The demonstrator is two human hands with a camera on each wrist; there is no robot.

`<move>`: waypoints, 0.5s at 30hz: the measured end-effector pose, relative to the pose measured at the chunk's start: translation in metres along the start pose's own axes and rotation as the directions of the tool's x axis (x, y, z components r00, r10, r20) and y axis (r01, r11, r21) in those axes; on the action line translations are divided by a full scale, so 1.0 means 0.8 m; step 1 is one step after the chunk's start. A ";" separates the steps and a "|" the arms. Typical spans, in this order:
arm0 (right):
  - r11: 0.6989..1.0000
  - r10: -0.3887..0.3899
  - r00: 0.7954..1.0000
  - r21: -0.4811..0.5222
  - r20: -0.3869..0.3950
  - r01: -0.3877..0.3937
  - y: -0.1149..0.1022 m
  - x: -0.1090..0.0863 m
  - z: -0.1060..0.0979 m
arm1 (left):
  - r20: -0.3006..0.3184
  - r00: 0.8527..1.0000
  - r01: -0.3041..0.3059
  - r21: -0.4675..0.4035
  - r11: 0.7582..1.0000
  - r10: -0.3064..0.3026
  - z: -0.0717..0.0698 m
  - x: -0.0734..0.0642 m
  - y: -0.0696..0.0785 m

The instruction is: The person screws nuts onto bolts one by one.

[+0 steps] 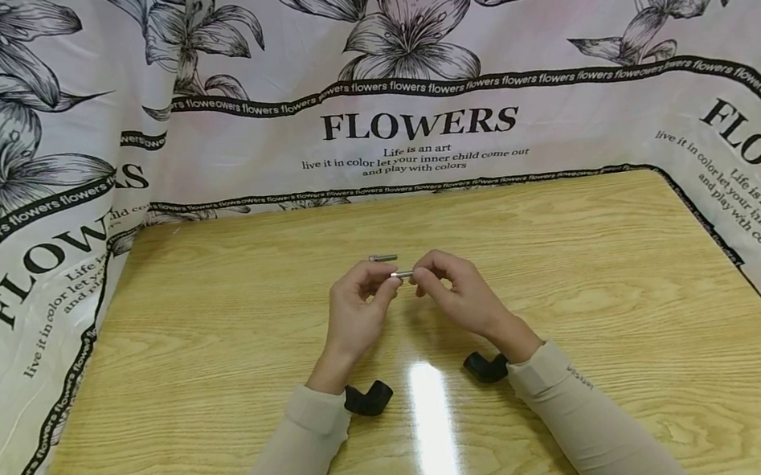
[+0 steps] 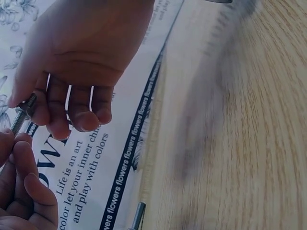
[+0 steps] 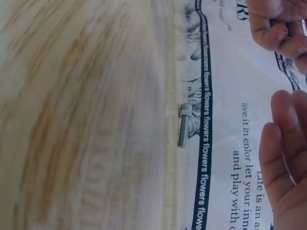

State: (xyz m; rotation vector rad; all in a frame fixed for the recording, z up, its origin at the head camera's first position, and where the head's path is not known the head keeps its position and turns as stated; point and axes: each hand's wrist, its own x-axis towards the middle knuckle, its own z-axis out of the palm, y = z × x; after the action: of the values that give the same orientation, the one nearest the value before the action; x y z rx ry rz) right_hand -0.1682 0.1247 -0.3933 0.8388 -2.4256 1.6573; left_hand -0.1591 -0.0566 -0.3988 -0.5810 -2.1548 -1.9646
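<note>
My left hand [image 1: 354, 310] and right hand [image 1: 463, 291] meet above the table's middle, with a thin metal bolt [image 1: 403, 274] lying level between their fingertips. The left thumb and forefinger pinch it around the nut [image 2: 24, 108], as the left wrist view shows. At the other end the right fingertips [image 2: 21, 148] grip the threaded shank. A second bolt [image 1: 383, 257], with a wider end at its left, lies on the table just beyond the hands. That bolt [image 3: 183, 125] also shows in the right wrist view, where the held bolt is out of sight.
The wood-grain table [image 1: 213, 293] carries a bright reflection near its front. Flower-printed white sheeting [image 1: 424, 134] hangs behind and along both sides. A curved black piece [image 1: 370, 399] sits at the left cuff, and another black piece [image 1: 486, 366] at the right cuff.
</note>
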 end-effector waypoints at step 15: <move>0.998 -0.059 0.998 0.031 -0.008 0.059 0.002 -0.001 0.000 | 0.001 1.000 -0.001 -0.012 1.000 0.001 -0.001 -0.001 0.010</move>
State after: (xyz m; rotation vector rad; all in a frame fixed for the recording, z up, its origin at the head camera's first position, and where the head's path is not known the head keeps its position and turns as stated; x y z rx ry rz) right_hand -0.1681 0.1252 -0.3952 0.8982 -2.3528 1.6779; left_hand -0.1555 -0.0569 -0.3919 -0.5850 -2.1442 -1.9779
